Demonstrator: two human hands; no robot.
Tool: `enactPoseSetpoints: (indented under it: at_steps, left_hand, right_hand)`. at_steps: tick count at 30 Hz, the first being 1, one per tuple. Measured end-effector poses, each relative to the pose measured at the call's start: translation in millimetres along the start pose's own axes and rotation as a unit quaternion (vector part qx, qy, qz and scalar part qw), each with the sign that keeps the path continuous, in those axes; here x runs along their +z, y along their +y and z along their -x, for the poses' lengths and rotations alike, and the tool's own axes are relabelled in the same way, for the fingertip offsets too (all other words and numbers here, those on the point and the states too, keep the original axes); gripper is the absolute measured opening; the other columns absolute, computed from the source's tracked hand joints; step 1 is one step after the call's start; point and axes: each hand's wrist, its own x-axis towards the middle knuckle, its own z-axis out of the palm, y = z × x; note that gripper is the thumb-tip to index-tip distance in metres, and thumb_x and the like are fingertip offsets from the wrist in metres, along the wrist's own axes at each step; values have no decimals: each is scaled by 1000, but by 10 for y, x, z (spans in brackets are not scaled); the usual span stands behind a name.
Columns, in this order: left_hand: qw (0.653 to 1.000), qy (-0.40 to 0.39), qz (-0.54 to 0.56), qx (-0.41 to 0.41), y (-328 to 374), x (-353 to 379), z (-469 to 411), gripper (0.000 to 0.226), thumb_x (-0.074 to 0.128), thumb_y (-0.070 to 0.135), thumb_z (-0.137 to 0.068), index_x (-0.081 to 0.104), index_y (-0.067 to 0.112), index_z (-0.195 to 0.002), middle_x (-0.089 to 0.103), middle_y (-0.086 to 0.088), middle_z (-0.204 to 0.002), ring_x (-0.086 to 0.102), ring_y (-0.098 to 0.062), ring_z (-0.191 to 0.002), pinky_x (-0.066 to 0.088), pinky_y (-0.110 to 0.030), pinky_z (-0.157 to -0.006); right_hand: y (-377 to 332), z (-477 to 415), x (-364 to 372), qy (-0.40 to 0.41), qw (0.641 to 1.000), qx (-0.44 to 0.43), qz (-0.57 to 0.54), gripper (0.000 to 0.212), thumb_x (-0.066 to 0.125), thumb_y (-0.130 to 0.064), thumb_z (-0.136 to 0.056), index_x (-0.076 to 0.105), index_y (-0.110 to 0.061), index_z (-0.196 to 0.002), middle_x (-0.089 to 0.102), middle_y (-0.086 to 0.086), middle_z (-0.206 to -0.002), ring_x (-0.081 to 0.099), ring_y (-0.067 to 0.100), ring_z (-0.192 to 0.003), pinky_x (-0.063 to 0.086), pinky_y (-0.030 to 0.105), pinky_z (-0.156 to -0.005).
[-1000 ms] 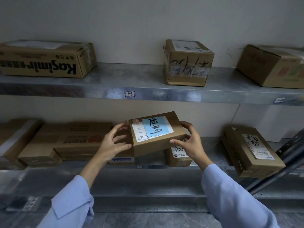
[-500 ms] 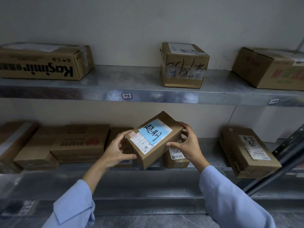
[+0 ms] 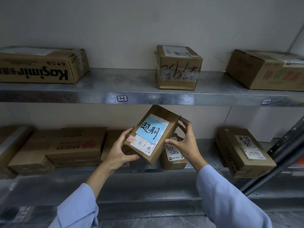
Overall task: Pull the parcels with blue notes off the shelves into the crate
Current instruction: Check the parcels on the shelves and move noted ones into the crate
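Note:
A brown parcel (image 3: 166, 117) with a blue handwritten note (image 3: 150, 130) stuck over its white label is held up in front of the lower shelf (image 3: 205, 147), tilted with its top to the right. My left hand (image 3: 122, 150) grips its lower left corner, thumb on the front edge. On the other side, my right hand (image 3: 185, 142) spans its right edge, with spread fingers on the upper corner and the thumb on the lower edge. No crate is in view.
The upper shelf (image 3: 131, 94) carries a Kasimir box (image 3: 41, 69), a taped cube box (image 3: 178, 68) and a box (image 3: 266, 71) at the right. On the lower shelf are flat boxes (image 3: 74, 145), a small labelled parcel (image 3: 173, 158) and a larger parcel (image 3: 243, 152). A slanted metal brace (image 3: 279, 155) crosses at the right.
The parcel has turned from nearly level to steeply tilted, its top swinging up and right. My right hand's fingers have spread along its right edge; my left hand has shifted to the lower corner.

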Motion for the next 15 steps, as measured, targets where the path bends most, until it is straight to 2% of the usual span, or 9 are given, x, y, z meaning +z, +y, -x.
enactPoseSetpoints:
  at_steps: [2,6,9,12,15]
  left_hand:
    - [1000,-4,-7,1,18,33,9,94,90,16,-63,40,46,-137,60,17,-128,49,-4,-127,39,-44,-110]
    - [1000,17,-14,0,50,85,15,95,90,22,-64,37,43,-140,57,18,-130,46,-7,-129,41,-46,-108]
    - [1000,22,-19,6,58,109,19,94,90,18,-66,37,44,-138,57,18,-130,48,-7,-127,44,-40,-105]
    - [1000,27,-1,6,51,130,37,90,89,12,-66,39,45,-133,59,17,-128,50,-1,-125,48,-31,-101]
    - [999,41,8,6,40,165,58,88,88,10,-67,39,46,-131,58,14,-130,50,-4,-126,48,-27,-98]
  right_hand:
    - [-8,8,5,-7,1000,-3,0,101,87,-29,-64,28,-29,-146,35,-7,-151,35,4,-133,40,-2,-81]
    - [-52,44,27,-37,999,-7,-10,101,78,-41,-66,24,-34,-150,32,-8,-151,38,1,-129,48,14,-88]
    - [-61,64,19,-50,999,-4,-20,97,76,-40,-67,24,-33,-149,33,-10,-153,39,1,-130,47,18,-93]
    - [-17,80,-3,-64,998,1,-25,89,77,-42,-70,29,-33,-144,37,-16,-149,44,8,-133,49,30,-101]
    - [32,110,10,-83,996,8,-12,77,73,-43,-74,35,-36,-141,43,-19,-143,47,10,-131,47,38,-106]
